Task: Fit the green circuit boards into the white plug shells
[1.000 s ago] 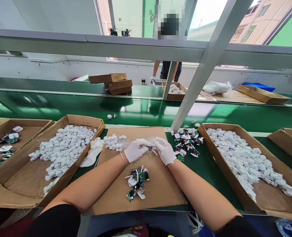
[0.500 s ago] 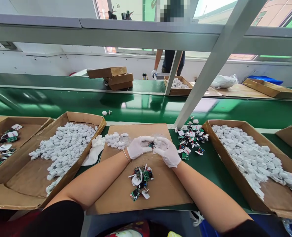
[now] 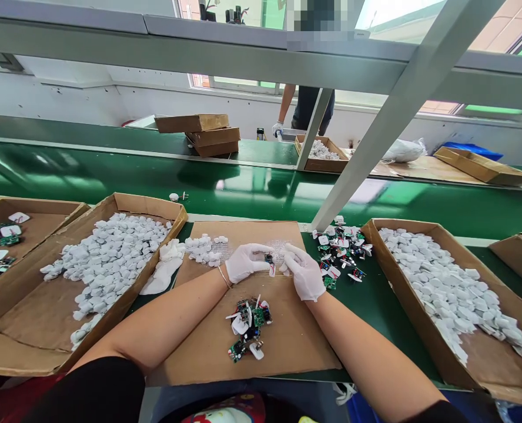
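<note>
My left hand (image 3: 246,263), in a white glove, pinches a small dark circuit board (image 3: 268,258) with a white piece hanging below it. To its right, apart from the board, is my gloved right hand (image 3: 305,275). Its thumb and fingers come together; whatever they hold, if anything, is too small to make out. Below the hands, a small heap of circuit boards (image 3: 248,326) with white pieces and wires lies on the cardboard sheet (image 3: 287,346). A little pile of white plastic parts (image 3: 203,249) lies left of my left hand.
Cardboard trays of white parts stand at left (image 3: 111,258) and right (image 3: 446,288). More circuit boards (image 3: 343,247) are heaped right of the sheet. A slanted metal post (image 3: 375,135) rises behind them. Across the green belt (image 3: 190,176), a person's gloved hand (image 3: 277,128) is near a tray.
My hands have moved apart. The circuit board stays in my left hand and now shows with its white piece hanging down; my right hand has drawn away to the right.
</note>
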Available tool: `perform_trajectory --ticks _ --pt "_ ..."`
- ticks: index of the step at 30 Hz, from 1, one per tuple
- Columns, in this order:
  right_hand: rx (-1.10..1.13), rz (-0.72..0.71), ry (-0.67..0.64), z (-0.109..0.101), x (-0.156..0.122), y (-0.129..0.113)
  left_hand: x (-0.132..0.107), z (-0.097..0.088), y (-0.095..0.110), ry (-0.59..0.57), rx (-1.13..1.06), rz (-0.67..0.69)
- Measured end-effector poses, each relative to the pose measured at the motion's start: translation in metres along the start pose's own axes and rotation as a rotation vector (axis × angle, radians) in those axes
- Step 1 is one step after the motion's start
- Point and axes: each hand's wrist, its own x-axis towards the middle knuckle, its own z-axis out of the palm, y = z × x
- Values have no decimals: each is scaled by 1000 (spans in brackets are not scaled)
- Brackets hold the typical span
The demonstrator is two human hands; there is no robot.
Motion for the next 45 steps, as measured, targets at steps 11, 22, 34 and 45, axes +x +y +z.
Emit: perform_trajectory --ticks 11,22,34,45 --pt "-69 24 25 -2 0 -1 2 3 -4 -5 -11 30" --pt "-79 -42 33 6 -6 3 -6 12 1 116 83 20" --pt "-396 -256 54 5 -12 -1 -2 10 -15 106 164 85" --pt "67 102 -138 6 -9 -16 -11 8 2 70 472 263"
